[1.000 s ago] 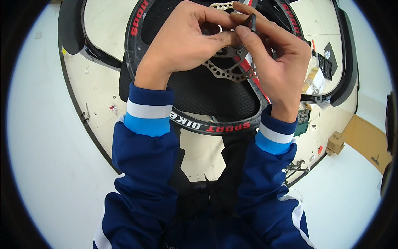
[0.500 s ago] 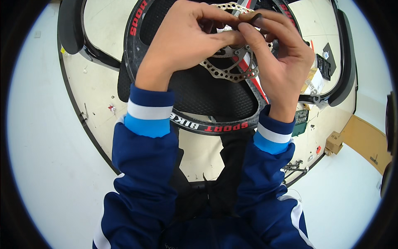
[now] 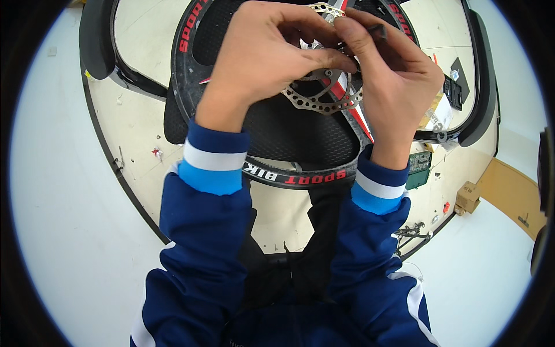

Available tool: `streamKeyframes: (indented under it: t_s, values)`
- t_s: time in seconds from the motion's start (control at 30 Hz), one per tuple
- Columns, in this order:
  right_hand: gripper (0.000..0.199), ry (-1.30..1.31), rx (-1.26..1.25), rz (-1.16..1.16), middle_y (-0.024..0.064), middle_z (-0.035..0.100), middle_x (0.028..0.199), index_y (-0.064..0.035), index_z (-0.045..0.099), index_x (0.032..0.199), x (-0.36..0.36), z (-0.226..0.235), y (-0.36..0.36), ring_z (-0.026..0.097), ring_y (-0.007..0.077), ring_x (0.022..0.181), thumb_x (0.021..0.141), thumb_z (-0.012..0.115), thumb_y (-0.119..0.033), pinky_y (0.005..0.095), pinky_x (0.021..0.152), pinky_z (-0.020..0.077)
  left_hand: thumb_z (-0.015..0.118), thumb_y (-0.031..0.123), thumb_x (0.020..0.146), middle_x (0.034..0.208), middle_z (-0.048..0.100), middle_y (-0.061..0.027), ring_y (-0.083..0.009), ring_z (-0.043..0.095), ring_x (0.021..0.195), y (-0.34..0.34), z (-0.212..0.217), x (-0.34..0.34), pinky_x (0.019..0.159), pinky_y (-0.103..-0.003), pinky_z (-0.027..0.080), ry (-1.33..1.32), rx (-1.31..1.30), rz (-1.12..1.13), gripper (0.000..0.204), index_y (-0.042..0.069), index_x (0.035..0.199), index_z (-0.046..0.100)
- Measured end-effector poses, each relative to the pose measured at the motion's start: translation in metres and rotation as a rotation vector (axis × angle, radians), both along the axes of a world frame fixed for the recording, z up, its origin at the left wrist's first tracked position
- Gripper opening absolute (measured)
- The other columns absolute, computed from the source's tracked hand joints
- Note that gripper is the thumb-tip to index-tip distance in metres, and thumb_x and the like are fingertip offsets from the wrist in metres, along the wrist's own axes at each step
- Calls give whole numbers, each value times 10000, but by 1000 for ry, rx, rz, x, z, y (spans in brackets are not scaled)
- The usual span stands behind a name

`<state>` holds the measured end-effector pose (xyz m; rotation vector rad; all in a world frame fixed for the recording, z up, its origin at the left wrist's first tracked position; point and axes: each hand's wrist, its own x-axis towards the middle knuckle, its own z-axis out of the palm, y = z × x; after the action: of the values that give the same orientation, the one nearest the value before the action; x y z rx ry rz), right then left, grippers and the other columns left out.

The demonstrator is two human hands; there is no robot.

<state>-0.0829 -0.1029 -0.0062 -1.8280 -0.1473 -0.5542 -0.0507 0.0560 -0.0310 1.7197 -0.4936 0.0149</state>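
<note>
A bicycle wheel with a black rim [image 3: 277, 177] and black panels lies flat before me, above my knees. On its centre sits a silver brake disc [image 3: 321, 106] with rows of holes, partly covered by my hands. My left hand [image 3: 260, 61] is over the disc, thumb and fingers closed around the hub area; what they grip is hidden. Close against it, my right hand [image 3: 399, 87] pinches a small black piece [image 3: 379, 33] whose end sticks out between thumb and fingers. Its exact kind cannot be made out.
Black looped chair arms stand on the left [image 3: 95, 43] and right [image 3: 484, 87]. On the floor to the right lie a green tool case [image 3: 418, 169], a black case [image 3: 452, 92], a cardboard box [image 3: 467, 198] and some dark metal parts [image 3: 411, 232].
The wheel has turned slightly. My right thumb and fingers have shifted around the black piece, which now sits a little further right. My left hand has moved slightly right.
</note>
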Motion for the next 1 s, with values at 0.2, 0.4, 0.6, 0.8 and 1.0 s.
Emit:
streamKeyframes:
  t_s: [0.2,0.4,0.6,0.8,1.0]
  values:
    - [237,31,-75,-75,96,757,889,-8,761,1054,-1,1,-21,722,156,806,862,790,-144,250,778,572,761,68,859,964,745,-113,-181,720,909,18,2,4,837,-284,575,23,-38,-113,238,-25,1077,730]
    - [216,46,-151,-67,89,758,892,-5,764,1046,-4,4,-26,717,142,828,871,779,-131,237,782,555,755,84,868,952,745,-103,-154,714,872,-4,1,-2,802,-265,563,41,2,-165,259,-17,1105,726]
    - [200,46,-99,68,83,754,904,4,757,1058,-7,7,-23,717,150,826,874,761,-74,236,785,558,736,63,878,891,742,-88,-126,704,851,-11,0,-3,783,-252,559,58,15,-188,211,-27,1069,733]
    - [212,126,-2,101,110,724,846,69,725,1053,-10,46,-3,691,147,798,857,731,-12,248,747,556,748,24,854,834,732,-59,-98,674,773,-8,-4,-4,699,-226,541,57,-36,-134,166,-5,1017,758]
    - [210,162,105,-8,115,718,838,92,712,1027,-12,10,-7,690,138,741,838,741,5,232,693,556,818,31,787,794,713,-38,-75,614,677,-13,-12,1,616,-201,494,-14,-50,-44,214,10,993,764]
